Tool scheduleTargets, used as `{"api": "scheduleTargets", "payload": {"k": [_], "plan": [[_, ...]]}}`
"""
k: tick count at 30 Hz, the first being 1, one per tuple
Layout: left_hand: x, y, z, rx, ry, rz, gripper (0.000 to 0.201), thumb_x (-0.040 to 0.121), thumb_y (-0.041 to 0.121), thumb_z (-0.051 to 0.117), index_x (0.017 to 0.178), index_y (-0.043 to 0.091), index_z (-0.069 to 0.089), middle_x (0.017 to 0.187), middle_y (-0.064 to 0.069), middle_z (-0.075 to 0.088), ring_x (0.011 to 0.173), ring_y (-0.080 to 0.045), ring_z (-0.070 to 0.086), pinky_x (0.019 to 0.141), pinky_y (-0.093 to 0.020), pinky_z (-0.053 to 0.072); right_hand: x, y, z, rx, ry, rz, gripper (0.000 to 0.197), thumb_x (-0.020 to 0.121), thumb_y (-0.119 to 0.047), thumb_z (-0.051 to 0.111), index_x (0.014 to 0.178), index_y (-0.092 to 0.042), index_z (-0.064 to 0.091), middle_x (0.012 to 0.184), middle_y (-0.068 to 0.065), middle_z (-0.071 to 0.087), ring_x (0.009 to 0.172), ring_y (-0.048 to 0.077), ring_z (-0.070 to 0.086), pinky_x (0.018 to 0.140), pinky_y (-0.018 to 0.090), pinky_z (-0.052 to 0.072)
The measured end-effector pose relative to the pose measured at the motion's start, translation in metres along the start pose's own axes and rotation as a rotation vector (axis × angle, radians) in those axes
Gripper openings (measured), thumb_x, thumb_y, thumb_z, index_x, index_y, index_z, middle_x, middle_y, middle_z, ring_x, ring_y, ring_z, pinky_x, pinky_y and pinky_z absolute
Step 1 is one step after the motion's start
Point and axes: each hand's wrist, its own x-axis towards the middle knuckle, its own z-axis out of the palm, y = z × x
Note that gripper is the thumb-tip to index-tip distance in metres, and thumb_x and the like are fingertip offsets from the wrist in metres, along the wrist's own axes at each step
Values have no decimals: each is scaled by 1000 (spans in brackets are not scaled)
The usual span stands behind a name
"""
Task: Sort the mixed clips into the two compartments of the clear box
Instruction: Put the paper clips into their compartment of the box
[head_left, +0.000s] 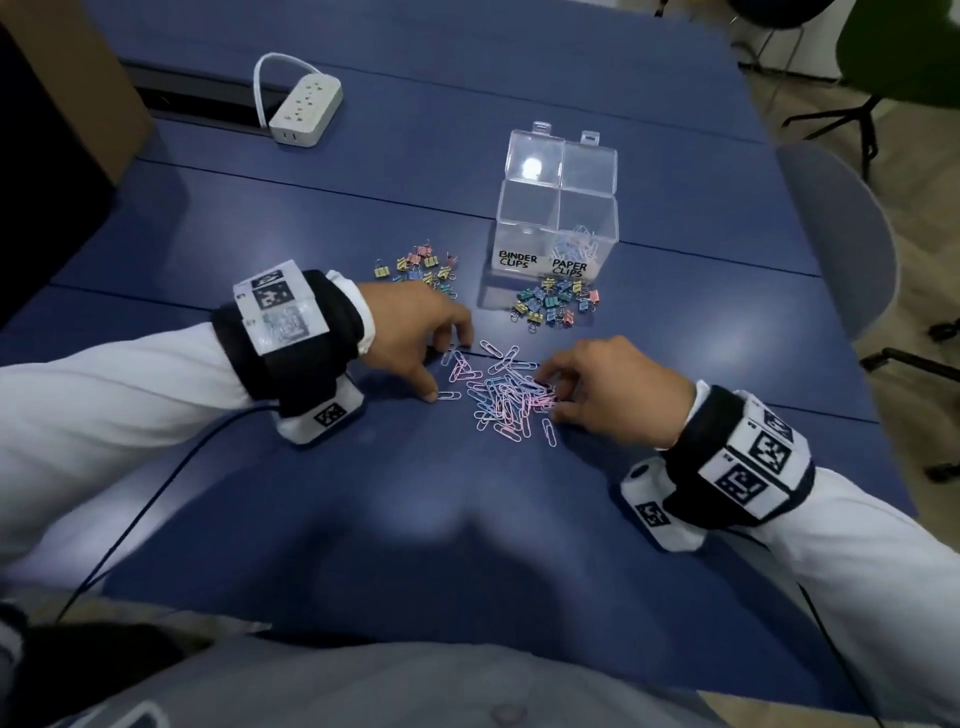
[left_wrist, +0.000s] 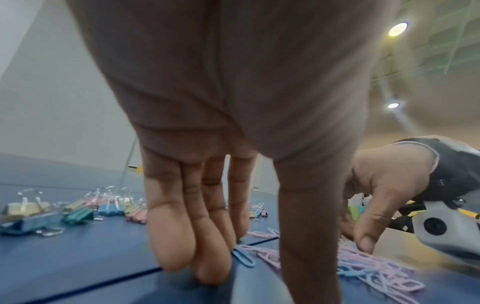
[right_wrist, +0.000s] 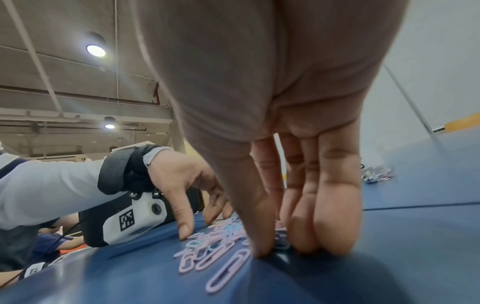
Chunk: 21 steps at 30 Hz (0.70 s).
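Note:
A loose pile of pink and blue paper clips (head_left: 498, 395) lies on the blue table between my hands. My left hand (head_left: 447, 369) stands at the pile's left edge, its straight fingers (left_wrist: 179, 236) and thumb tip touching the table. My right hand (head_left: 551, 395) is at the right edge, thumb (right_wrist: 257, 236) and fingertips pressed down with a few clips lying between them. The clear box (head_left: 558, 208) stands open behind, labelled BINDER CLIPS on the left and PAPER CLIPS on the right. Several paper clips are in the right compartment.
Two heaps of coloured binder clips lie on the table, one left of the box (head_left: 415, 267) and one in front of it (head_left: 556, 304). A white power strip (head_left: 306, 109) sits far left. A grey chair (head_left: 841, 234) stands at the table's right edge.

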Motion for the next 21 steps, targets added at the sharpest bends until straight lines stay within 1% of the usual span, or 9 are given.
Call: {"api": "scheduleTargets", "payload": {"k": [3, 4, 7, 9, 11, 14, 17, 19, 21], "plan": [[9, 9, 1, -23, 25, 36, 50, 67, 33, 84, 111, 22, 63, 96, 3, 65, 63, -1, 54, 67, -19, 43, 8, -7, 0, -21, 11, -18, 34, 79, -21, 71, 112, -21, 66, 92, -2, 70, 79, 11, 57, 78, 20, 45], [11, 12, 1, -9, 35, 48, 46, 69, 33, 83, 110, 21, 65, 96, 3, 66, 63, 0, 52, 67, -18, 41, 8, -8, -1, -31, 21, -23, 36, 78, -24, 72, 113, -23, 65, 95, -2, 67, 84, 13, 59, 79, 22, 45], [14, 18, 1, 37, 74, 96, 38, 74, 31, 79, 109, 20, 68, 97, 2, 67, 68, -6, 51, 68, -16, 38, 4, -8, -4, -52, 31, -50, 48, 75, -35, 72, 121, -31, 61, 107, -1, 57, 91, 16, 58, 85, 34, 50], [13, 21, 3, 55, 96, 129, 34, 76, 29, 77, 108, 20, 70, 96, 2, 68, 71, -7, 52, 72, -19, 43, 0, -10, -4, -40, 2, -70, 53, 75, -39, 69, 126, -33, 57, 110, 0, 54, 94, 18, 58, 87, 38, 51], [12, 22, 3, 55, 103, 158, 32, 78, 27, 76, 108, 22, 70, 92, 4, 68, 70, -7, 53, 75, -23, 49, -2, -13, -2, -49, -25, -95, 57, 75, -42, 68, 129, -31, 55, 108, 3, 52, 96, 21, 57, 89, 38, 49], [9, 24, 5, 49, 85, 196, 36, 78, 32, 75, 112, 25, 69, 81, 10, 58, 68, -6, 52, 74, -21, 47, 3, -15, 1, -98, -34, -116, 50, 78, -42, 69, 125, -28, 58, 102, 4, 51, 97, 24, 56, 86, 36, 47], [6, 29, 9, 36, 69, 201, 48, 72, 48, 76, 114, 27, 66, 84, 14, 52, 73, -8, 56, 72, -19, 44, 10, -14, -1, -131, -25, -119, 37, 83, -35, 68, 116, -22, 65, 94, 5, 55, 96, 26, 57, 83, 35, 46], [5, 33, 11, 42, 66, 182, 56, 67, 55, 76, 113, 25, 65, 88, 12, 54, 80, -11, 59, 74, -21, 46, 14, -15, -4, -144, -18, -130, 30, 83, -30, 68, 110, -18, 69, 93, 7, 63, 93, 26, 59, 82, 37, 48], [6, 36, 12, 48, 76, 163, 58, 65, 56, 77, 111, 23, 65, 93, 7, 61, 82, -13, 60, 76, -23, 49, 15, -16, -6, -135, -20, -126, 26, 83, -26, 67, 108, -18, 71, 94, 7, 68, 91, 25, 61, 81, 34, 49]]}}
